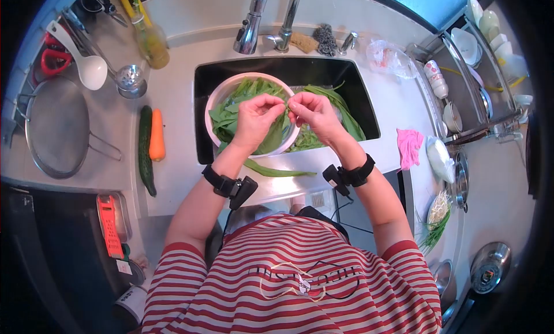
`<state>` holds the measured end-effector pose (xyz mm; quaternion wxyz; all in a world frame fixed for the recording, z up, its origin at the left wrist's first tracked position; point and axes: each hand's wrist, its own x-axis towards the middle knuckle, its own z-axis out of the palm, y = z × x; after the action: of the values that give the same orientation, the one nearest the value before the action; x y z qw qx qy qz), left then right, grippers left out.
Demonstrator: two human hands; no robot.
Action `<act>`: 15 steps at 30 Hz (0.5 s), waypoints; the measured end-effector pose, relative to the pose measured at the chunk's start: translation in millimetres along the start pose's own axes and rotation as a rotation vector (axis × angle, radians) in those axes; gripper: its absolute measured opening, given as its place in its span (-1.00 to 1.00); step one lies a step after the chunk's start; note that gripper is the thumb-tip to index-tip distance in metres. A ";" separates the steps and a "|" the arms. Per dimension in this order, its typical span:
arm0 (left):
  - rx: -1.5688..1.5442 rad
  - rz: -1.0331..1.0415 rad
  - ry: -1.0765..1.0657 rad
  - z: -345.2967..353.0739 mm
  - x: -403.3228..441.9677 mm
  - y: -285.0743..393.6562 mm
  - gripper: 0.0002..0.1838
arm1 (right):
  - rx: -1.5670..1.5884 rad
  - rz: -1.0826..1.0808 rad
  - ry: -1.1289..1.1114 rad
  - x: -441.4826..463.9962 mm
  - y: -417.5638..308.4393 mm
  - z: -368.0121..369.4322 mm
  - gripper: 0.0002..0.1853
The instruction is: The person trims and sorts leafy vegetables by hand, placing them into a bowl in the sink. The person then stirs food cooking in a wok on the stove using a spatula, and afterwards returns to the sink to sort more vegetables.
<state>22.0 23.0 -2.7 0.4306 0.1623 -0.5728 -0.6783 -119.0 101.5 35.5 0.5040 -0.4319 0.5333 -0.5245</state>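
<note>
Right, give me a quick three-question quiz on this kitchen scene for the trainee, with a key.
1. True or false: the cucumber lies to the left of the carrot.

2. What colour is the cloth to the right of the sink?

3. Pick one. The fingertips of the left hand and right hand come together over the:
A) strainer
B) basin
C) ladle

Key: 1 true; 2 pink; 3 B.
</note>
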 end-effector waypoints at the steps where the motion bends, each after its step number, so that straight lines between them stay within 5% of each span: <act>1: -0.051 -0.130 0.021 -0.6 0.3 2.2 -0.95 | -0.075 -0.090 0.023 1.7 -1.2 2.2 -0.85; 8: 0.058 -0.160 -0.099 -4.7 9.1 9.6 -0.92 | -0.621 -0.370 0.178 -2.5 -6.7 2.8 -0.90; 13: -0.416 -0.235 0.236 9.9 14.0 -1.5 -0.95 | -0.984 -0.609 0.256 -2.0 -6.4 16.7 -0.94; 15: -0.462 -0.191 0.329 -4.1 28.6 0.9 -0.94 | -1.286 -0.544 -0.002 -8.5 12.4 11.6 -0.97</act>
<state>8.7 -1.6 4.8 0.4773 0.2210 -0.3080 -0.7928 -105.7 109.5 24.6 -0.0002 -0.7633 0.6104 -0.2118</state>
